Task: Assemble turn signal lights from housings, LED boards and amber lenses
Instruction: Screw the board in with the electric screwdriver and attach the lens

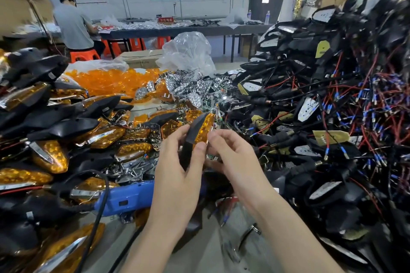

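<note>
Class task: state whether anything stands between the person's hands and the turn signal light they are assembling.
Nothing visible does: the left hand grips the turn signal light, and the right hand pinches its amber side.

— What does the tabletop (199, 255) look like?
— Grey, and showing only in a strip at the near edge. Heaps cover the rest.
— What's on the left?
— A pile of finished lights (51, 157), black shells with amber fronts. A blue tool (126, 195) lies against its near side, and a black cable (97, 224) runs across it.
— And further back?
— Loose amber lenses (106, 80) in clear plastic, then a mound of chrome reflectors (188, 86) with a crumpled clear bag (188, 51) behind them.
— The right?
— A tall heap of black housings (332, 106) tangled in red and black wires, with boards showing among them. A small metal bracket (250, 231) lies on the grey strip.
</note>
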Tool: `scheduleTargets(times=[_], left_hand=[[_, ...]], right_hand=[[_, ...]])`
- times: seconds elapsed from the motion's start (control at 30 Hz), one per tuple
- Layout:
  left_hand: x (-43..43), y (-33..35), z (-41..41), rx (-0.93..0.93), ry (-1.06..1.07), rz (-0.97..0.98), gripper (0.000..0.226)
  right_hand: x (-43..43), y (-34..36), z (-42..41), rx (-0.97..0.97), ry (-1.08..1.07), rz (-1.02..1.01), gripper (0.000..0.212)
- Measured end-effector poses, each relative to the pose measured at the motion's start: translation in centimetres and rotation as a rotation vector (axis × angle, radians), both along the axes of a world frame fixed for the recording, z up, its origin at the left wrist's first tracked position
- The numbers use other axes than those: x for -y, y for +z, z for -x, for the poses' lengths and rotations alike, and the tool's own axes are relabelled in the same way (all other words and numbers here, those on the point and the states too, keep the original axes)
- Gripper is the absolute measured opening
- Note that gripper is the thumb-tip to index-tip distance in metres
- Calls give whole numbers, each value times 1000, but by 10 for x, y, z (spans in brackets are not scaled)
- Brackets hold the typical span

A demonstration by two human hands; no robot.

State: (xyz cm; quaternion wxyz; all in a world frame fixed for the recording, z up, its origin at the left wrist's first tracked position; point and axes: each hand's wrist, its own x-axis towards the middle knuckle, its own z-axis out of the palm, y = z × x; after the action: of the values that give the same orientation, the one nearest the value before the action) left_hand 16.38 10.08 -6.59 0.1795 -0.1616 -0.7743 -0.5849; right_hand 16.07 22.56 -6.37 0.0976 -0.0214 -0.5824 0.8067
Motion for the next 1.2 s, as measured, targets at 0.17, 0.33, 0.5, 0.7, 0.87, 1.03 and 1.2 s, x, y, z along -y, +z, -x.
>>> scheduleTargets(times=[0.17, 0.33, 0.5, 0.7, 0.87, 1.03, 1.2], left_hand=[[2, -3, 1, -19, 15, 20, 44], [3, -4, -1, -56, 47, 71, 42], [1, -4, -2, -48, 48, 71, 40], [1, 4, -4, 13, -88, -61, 30], [-3, 12, -10, 83, -229, -168, 22], [-7, 7, -12, 106, -267, -126, 26], [-12, 0, -12, 18, -194, -22, 31]], right_hand=[[-1, 2, -1, -44, 11, -35, 20], [-2, 2, -2, -53, 6, -43, 18], [-4, -1, -1, -58, 0, -66, 16], [-6, -1, 0, -91, 97, 32, 20], [-3, 2, -4, -27, 246, 229, 48], [0, 6, -6, -45, 178, 257, 32], [4, 4, -3, -34, 72, 378, 41]])
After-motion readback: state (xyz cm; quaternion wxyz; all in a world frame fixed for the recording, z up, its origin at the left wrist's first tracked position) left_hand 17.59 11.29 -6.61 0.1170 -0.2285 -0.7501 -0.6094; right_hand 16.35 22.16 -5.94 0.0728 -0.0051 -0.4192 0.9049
